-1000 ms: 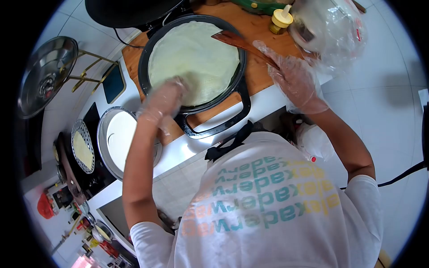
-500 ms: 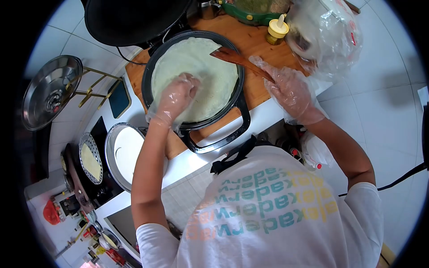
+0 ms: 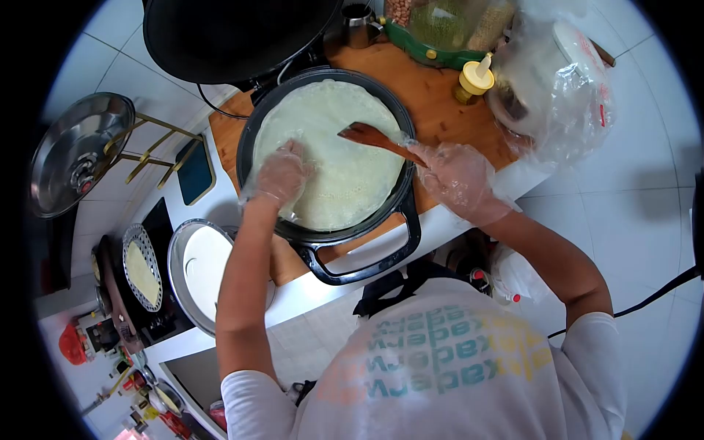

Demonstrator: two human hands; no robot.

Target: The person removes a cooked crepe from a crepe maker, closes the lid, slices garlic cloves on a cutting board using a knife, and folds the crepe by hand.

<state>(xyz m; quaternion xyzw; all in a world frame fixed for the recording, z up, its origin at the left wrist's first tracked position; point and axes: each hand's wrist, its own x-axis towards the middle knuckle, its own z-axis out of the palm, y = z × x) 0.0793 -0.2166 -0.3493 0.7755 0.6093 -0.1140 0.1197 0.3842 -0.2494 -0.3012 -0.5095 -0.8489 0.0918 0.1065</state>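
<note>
A pale round flatbread fills the round black pan. My left hand, in a clear plastic glove, is over the left part of the flatbread; its fingers are curled and blurred, and whether they grip anything is hidden. My right hand, also gloved, is closed round the handle of a brown wooden spatula. The spatula's blade lies over the upper right of the flatbread. The pan's black handle loop points toward my body.
Behind the pan stands its raised black lid. A yellow-topped bottle, a green-based jar set and a plastic-wrapped appliance are at the back right. At left are a large bowl, an oval basket and a steel lid.
The spatula blade has moved left, farther over the flatbread, with my right hand. My left hand has shifted over the flatbread's left part. The whole view has tilted, so the pan appears lower.
</note>
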